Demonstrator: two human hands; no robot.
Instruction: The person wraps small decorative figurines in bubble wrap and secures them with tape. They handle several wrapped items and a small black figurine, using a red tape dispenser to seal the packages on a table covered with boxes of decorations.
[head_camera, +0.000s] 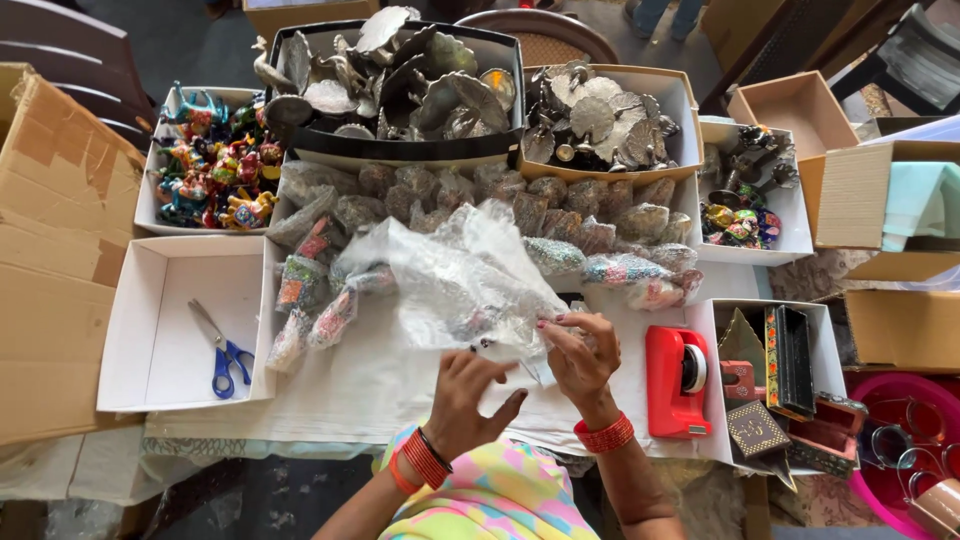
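Gripping a crumpled clear plastic bag (470, 275) at the surface's (350, 385) near edge: right hand (580, 355) pinching it | left hand (470, 390) fingers curled, touching it | red tape dispenser (677, 380) just right.

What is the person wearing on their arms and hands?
Left hand: a stack of thin red bangles with one dark bangle at the wrist. Right hand: a band of red bangles and dark red painted nails. No sleeves show; a bright pink, yellow and green patterned garment lies below.

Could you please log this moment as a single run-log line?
left hand: touching bubble wrap | right hand: pinching its edge | tape dispenser: right | scissors: in white box
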